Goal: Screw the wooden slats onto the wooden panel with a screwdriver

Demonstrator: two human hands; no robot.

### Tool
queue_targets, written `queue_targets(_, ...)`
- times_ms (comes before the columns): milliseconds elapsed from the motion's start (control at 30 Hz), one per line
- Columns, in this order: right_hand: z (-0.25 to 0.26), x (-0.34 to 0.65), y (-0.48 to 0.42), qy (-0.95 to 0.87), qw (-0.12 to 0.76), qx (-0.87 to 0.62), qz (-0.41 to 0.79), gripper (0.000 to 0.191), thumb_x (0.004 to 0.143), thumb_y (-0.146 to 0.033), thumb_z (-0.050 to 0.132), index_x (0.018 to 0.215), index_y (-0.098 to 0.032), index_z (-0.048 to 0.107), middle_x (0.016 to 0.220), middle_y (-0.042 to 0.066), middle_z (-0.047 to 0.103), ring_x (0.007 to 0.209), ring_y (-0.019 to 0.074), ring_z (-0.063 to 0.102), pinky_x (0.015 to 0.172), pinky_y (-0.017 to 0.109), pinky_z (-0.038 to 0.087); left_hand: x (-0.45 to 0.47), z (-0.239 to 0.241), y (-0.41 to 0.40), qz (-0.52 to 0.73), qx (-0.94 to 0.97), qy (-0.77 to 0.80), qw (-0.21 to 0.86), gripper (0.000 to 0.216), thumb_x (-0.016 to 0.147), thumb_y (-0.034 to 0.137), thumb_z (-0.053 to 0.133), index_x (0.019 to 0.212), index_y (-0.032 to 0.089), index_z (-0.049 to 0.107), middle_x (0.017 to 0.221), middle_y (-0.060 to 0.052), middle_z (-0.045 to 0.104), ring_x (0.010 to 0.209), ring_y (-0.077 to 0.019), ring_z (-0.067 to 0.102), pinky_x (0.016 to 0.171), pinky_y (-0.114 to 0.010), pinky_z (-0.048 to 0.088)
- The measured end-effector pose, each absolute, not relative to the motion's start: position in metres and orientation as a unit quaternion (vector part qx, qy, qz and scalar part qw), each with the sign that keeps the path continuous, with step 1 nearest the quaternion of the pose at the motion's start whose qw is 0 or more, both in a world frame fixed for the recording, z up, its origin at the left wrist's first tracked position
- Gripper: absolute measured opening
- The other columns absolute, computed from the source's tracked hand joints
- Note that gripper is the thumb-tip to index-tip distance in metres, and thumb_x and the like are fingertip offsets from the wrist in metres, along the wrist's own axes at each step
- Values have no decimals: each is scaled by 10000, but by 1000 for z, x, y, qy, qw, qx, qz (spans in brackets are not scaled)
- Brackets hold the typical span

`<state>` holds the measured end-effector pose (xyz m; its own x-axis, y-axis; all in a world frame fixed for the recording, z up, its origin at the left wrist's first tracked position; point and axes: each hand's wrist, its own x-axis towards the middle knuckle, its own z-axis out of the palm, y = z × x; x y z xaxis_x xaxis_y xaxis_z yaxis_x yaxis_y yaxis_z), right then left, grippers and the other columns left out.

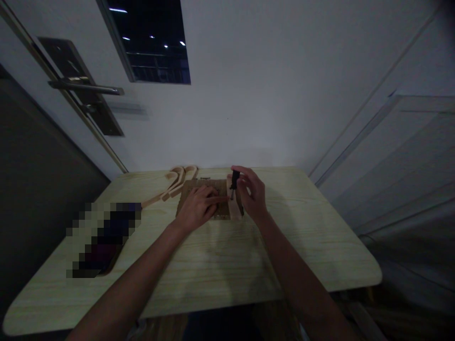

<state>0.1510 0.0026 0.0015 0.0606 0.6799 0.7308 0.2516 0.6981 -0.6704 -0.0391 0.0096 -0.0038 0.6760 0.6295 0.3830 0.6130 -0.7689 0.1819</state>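
Note:
My right hand [253,192] pinches the black handle of a small screwdriver [235,181]. The tool stands nearly upright, its thin shaft pointing down at a pale wooden strip [233,209]. That strip lies across the right end of a brown, cardboard-like board [222,208] on the table. Over the board's left part rests my left hand [199,204], palm down. Its index finger stretches right to the strip, close to the screwdriver's tip, while the other fingers lie on the board. Whether a screw sits under the tip is too small to tell.
Curved wooden pieces [179,180] lie at the back left of the pale wooden table [227,265]. A dark, phone-like object [110,241], partly pixelated, is at the left. Behind the table stands a white door with a metal handle [87,88] and a dark window [152,40].

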Motion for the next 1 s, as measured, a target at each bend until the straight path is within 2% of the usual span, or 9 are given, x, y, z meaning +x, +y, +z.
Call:
queue_targets(67,1,150,1,-667,638,-329,200,276,941,-339,480,1198,-292,569,1171,59,631,973,171,664,790,338,592,-39,-3,9,215,916,339,18,356,892,182,471,1161,284,681,1022,-65,624,972,-245,542,846,-427,431)
queue_targets(133,0,149,1,-664,639,-320,220,285,944,-339,476,1214,-291,553,1124,54,659,910,162,685,790,346,595,-39,-3,9,214,916,339,17,351,898,189,472,1164,286,679,1016,-64,625,974,-246,540,844,-424,429)
queue_targets(233,-2,147,3,-656,644,-334,209,287,925,-325,515,1208,-296,551,1044,40,671,813,140,673,746,327,595,-39,-3,9,212,916,339,16,352,900,194,475,1178,282,672,1017,-65,622,974,-248,541,840,-423,425)
queue_targets(467,-5,147,8,-634,656,-384,143,281,825,-315,653,1094,-286,574,970,15,578,764,115,596,564,222,537,-40,-5,9,219,916,335,17,345,877,198,536,1183,289,666,1022,-57,625,969,-234,548,830,-397,421)
queue_targets(600,-3,148,3,-649,648,-357,179,272,901,-329,547,1167,-280,517,1044,43,609,855,136,636,668,273,571,-40,-5,10,226,916,330,13,343,870,187,556,1177,290,668,1021,-54,630,957,-234,552,818,-398,422)
queue_targets(700,-2,146,1,-655,643,-335,215,279,936,-313,487,1213,-277,475,1028,41,648,832,129,667,732,302,580,-40,-5,10,229,917,327,10,349,863,169,560,1174,282,670,1018,-56,626,954,-236,555,817,-404,425)
queue_targets(867,-3,145,5,-623,676,-370,135,303,838,-275,640,1117,-290,523,920,-1,604,747,107,615,576,210,543,-40,-6,10,231,916,328,11,347,859,168,564,1168,282,674,1017,-56,625,963,-234,553,829,-405,426)
queue_targets(1000,-4,147,6,-641,658,-379,113,274,838,-288,642,1100,-293,563,958,12,579,773,115,596,553,208,540,-40,-6,10,234,913,334,12,336,869,176,556,1164,284,675,1010,-52,628,949,-231,554,819,-400,423)
